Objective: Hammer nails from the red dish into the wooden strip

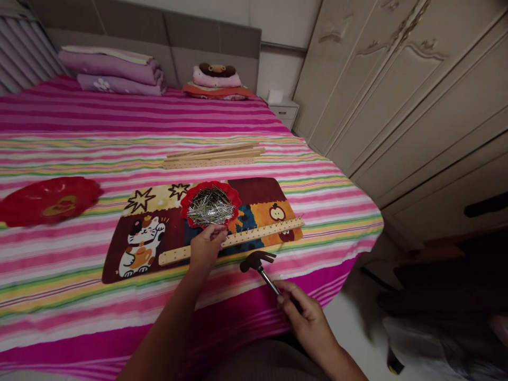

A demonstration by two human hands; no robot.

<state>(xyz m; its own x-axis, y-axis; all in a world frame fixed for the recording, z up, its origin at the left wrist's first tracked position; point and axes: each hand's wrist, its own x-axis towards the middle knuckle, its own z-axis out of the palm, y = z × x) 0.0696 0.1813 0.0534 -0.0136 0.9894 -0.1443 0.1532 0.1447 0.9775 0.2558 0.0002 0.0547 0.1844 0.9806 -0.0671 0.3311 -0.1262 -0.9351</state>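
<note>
My left hand [206, 244] is closed in a pinch over a long wooden strip [254, 234] with a row of holes, right below a red dish [210, 203] heaped with silver nails [210, 207]. Whatever it pinches is too small to name. My right hand [307, 317] grips the handle of a small claw hammer [257, 263], whose dark head hovers just below the strip. Strip and dish lie on a patchwork mat with a cat picture [141, 243] on the striped bedspread [71, 286].
More wooden strips [216, 155] are piled farther up the bed. An empty red dish [50, 198] sits at the left. Folded bedding [113, 69] and a pillow pile [217, 82] lie by the headboard. A beige wardrobe [405, 90] stands at the right, beside a nightstand [283, 110].
</note>
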